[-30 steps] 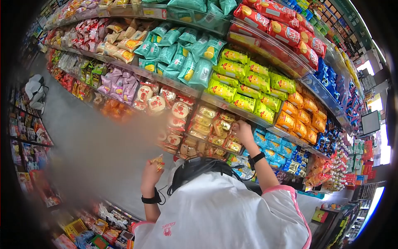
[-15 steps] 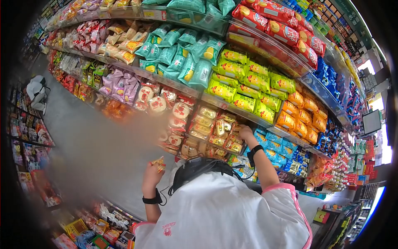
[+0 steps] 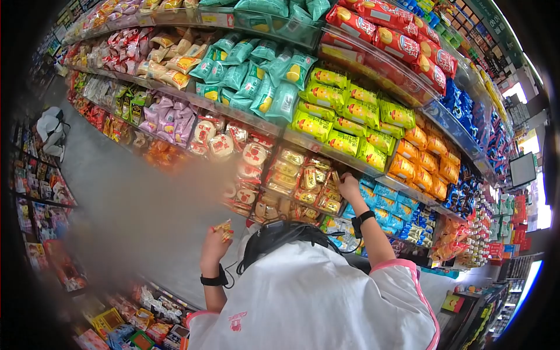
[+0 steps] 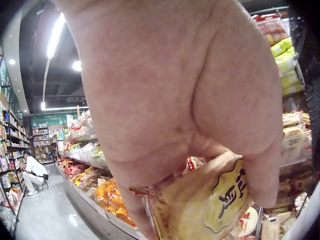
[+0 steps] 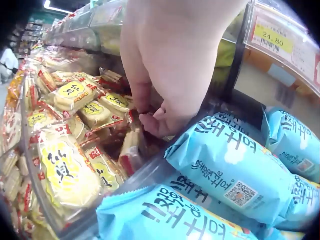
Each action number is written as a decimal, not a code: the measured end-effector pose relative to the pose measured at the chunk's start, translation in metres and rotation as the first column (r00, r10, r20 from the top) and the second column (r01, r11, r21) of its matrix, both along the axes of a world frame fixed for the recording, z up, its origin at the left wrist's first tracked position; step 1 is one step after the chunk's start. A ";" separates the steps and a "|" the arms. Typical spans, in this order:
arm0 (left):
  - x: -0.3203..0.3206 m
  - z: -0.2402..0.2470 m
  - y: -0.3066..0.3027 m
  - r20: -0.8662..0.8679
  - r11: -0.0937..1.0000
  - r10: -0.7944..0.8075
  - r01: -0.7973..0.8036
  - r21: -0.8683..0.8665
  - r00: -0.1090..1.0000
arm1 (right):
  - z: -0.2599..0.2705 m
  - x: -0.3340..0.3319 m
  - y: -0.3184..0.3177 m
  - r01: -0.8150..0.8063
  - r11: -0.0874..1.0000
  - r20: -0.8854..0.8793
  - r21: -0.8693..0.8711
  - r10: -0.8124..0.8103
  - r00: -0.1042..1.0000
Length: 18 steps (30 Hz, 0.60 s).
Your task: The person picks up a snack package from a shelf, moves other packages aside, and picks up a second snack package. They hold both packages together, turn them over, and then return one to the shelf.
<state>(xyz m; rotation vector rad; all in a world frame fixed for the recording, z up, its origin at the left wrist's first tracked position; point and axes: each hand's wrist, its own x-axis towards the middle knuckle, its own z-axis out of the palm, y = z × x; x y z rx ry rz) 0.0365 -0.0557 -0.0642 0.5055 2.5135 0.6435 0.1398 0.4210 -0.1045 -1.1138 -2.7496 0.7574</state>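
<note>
My left hand (image 3: 214,245) holds a clear packet with a yellow label (image 4: 225,195), thumb on one side and fingers on the other, out in front of the body. My right hand (image 3: 350,188) is at the right side of a bin of yellow-labelled cracker packets (image 5: 72,165). In the right wrist view its thumb and fingertips (image 5: 150,120) pinch the end of a packet (image 5: 131,150) that stands tilted beside the bin's right divider. The finger contact is partly hidden by the hand.
Blue packets (image 5: 220,160) lie right of the divider. Green packets (image 3: 344,119) and orange packets (image 3: 420,157) fill bins above and right. A price tag (image 5: 271,37) hangs at the shelf edge. Farther down the aisle a person (image 3: 51,131) crouches.
My right hand has shifted slightly right and its wrist has turned, with a packet end now showing at its fingertips. The left hand has barely moved and still holds its packet.
</note>
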 end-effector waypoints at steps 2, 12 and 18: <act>0.000 -0.001 0.000 -0.004 1.000 -0.010 0.010 -0.002 1.000 | 0.001 -0.007 -0.003 -0.013 1.000 0.078 0.012 0.012 0.997; 0.005 0.007 -0.005 -0.021 1.000 -0.011 0.011 0.004 1.000 | 0.022 -0.031 -0.005 -0.126 0.992 0.387 0.028 0.106 0.916; 0.009 -0.004 -0.010 0.003 1.000 -0.002 0.002 -0.026 1.000 | -0.013 -0.024 0.000 -0.119 0.974 0.250 0.192 0.069 0.966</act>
